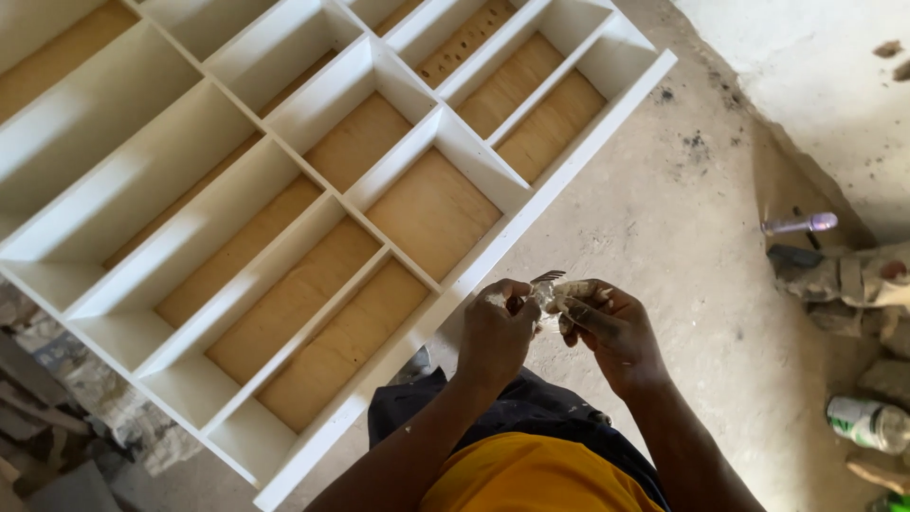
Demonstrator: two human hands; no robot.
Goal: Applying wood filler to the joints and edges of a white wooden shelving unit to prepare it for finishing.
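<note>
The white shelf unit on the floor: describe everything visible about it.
The white shelf unit lies flat on its back on the concrete floor, running diagonally out of frame. White-painted dividers form rectangular compartments of differing sizes, all empty, over a bare plywood-looking back panel. The person's hands work just beside its long front edge, apparently not touching it.

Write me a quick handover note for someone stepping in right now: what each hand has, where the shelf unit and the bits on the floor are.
Left hand and right hand meet in front of the body, pinching a small whitish-smeared tool between them; its exact kind is too small to tell.
White shelf unit with bare plywood backing lies flat on the concrete floor, directly left of the hands.
On the right: a purple-handled tool, a bottle.
Done: the unit's dividers and frame look white.
Left: cannot tell from this view.
</note>
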